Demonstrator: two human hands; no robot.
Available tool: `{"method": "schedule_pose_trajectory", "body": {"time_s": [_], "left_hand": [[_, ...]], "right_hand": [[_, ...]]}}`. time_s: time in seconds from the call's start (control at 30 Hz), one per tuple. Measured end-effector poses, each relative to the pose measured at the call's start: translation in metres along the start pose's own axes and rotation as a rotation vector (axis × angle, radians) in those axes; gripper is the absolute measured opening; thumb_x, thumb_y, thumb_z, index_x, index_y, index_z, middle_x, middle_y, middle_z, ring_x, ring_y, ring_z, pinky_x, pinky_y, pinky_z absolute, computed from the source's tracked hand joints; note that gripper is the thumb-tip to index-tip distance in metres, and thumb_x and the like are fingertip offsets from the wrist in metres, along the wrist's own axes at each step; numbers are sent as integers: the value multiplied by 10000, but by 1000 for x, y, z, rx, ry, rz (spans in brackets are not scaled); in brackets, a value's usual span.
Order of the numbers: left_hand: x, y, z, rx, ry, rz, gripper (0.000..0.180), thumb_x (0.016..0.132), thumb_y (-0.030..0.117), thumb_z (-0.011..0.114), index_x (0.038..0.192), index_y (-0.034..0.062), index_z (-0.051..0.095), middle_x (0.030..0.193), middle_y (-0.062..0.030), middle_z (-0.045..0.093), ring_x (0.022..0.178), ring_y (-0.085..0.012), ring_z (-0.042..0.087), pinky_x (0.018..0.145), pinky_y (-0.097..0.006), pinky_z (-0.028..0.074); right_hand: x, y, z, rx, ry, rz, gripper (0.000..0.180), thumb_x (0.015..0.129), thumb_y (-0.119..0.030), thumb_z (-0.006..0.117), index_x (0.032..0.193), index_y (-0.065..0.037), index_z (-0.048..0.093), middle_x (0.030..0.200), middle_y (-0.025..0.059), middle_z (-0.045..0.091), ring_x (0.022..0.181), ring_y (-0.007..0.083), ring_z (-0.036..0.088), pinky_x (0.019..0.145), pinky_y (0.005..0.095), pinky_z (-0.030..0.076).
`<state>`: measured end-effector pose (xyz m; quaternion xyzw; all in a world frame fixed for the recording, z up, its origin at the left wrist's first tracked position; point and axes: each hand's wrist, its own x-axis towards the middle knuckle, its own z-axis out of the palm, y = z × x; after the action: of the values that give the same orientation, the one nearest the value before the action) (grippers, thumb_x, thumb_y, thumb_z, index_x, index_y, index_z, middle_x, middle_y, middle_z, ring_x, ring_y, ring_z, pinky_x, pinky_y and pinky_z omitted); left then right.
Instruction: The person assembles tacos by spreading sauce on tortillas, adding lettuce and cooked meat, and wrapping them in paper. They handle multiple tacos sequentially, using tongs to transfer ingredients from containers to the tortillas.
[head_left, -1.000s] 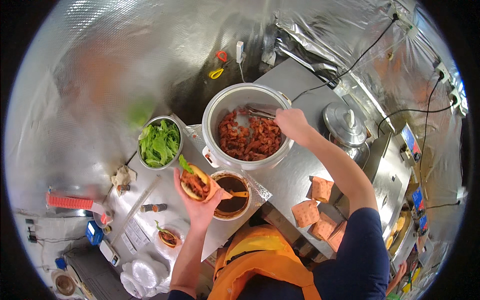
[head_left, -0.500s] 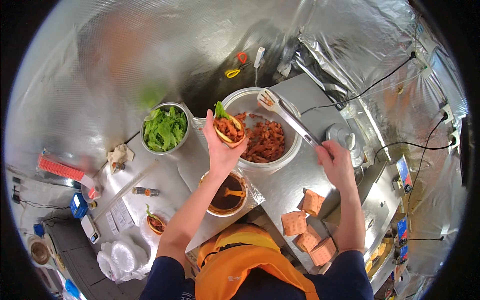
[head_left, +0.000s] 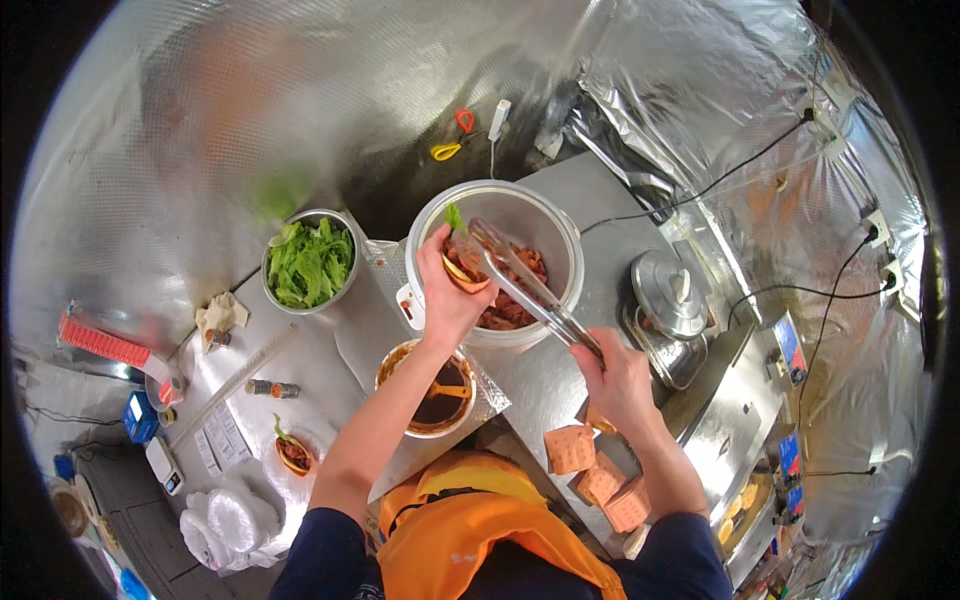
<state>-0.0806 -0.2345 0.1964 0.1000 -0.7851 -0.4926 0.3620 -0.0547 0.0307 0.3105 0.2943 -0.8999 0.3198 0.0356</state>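
Here, left hand point(head_left: 446, 290) closed around a filled bun point(head_left: 462, 268) over the pot point(head_left: 560, 235); right hand point(head_left: 620, 375) gripping tongs point(head_left: 520, 285).

Three square orange-brown packets point(head_left: 598, 472) in row on counter edge, just beside right forearm, near lower middle. Blue box point(head_left: 141, 416) at far left counter edge; white label strips point(head_left: 212, 442) lying flat beside it. Small screen point(head_left: 789, 347) with blue and red patches on appliance at right. More blue-red panels point(head_left: 789, 472) lower right, too small to tell.
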Motion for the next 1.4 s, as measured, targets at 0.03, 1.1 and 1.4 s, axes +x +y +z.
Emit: {"method": "schedule_pose_trajectory", "body": {"time_s": [0.03,1.1,1.4], "left_hand": [[-2,-1,-2,13,1,15,1034,701,83,970,1526,13,350,1406,-154,443,1326,-287,529,1150,-380,463],[-56,-2,-130,84,81,-97,1145,721,62,924,1635,33,236,1479,-167,414,1372,-294,498,1155,-396,440],[-67,-23,-138,-272,45,-165,1212,704,-11,925,1656,70,178,1515,-128,413,1395,-241,498,1173,-410,444]], "right_hand": [[-1,0,-1,18,23,13,244,992,-169,745,1128,-5,627,633,166,641,541,362,662,501,432,495],[28,-29,13,227,-165,147,249,1019,-209,684,1067,29,741,687,85,673,640,139,629,634,329,513],[26,-29,11,-56,-7,157,315,1015,-273,689,1094,28,740,839,221,734,770,321,726,704,431,552]]}}
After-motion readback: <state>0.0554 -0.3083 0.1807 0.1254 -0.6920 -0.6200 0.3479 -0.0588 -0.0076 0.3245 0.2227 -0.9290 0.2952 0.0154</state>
